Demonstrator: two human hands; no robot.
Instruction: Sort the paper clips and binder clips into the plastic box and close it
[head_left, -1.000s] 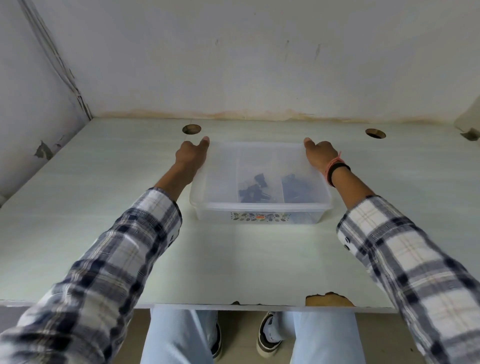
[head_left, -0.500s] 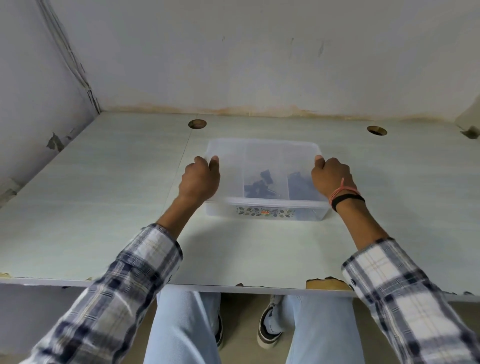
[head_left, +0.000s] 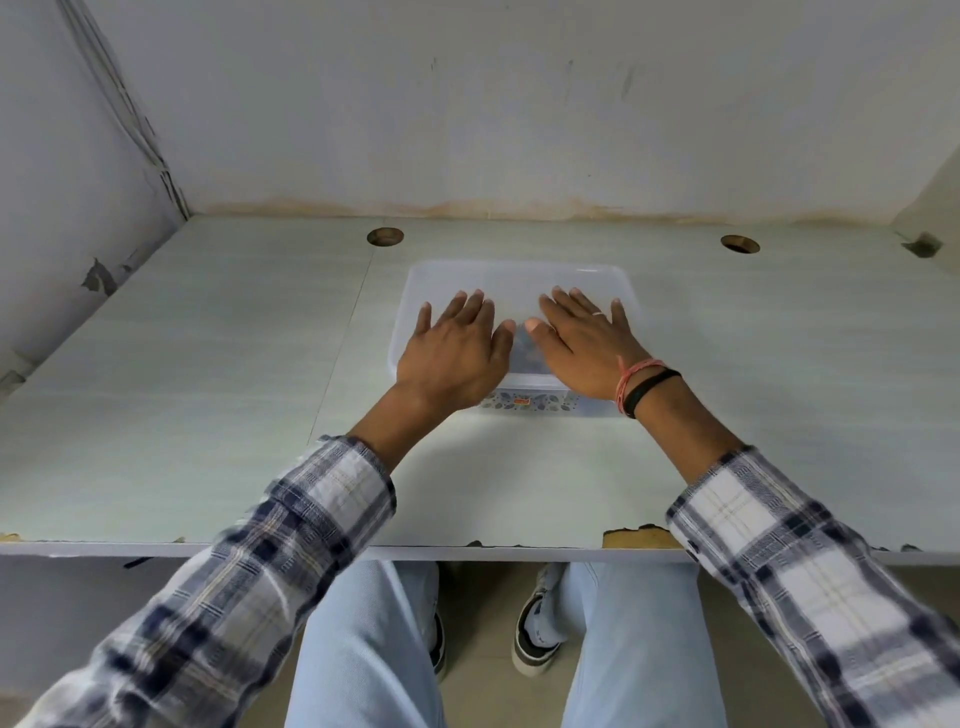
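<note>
Single view only: head-worn wide-angle camera, looking forward and steeply down. Table (head_left: 208, 415) fills middle band, near edge crossing lower third; wall (head_left: 519, 104) closes top, corner at upper left. Both forearms enter from bottom corners, left hand (head_left: 454, 353) and right hand (head_left: 584, 348) near frame centre on plastic box (head_left: 519, 275), within arm's reach. Below table edge, wearer's legs and shoes on floor visible. Wide lens bends straight edges near frame borders. No second view to share scene.
</note>
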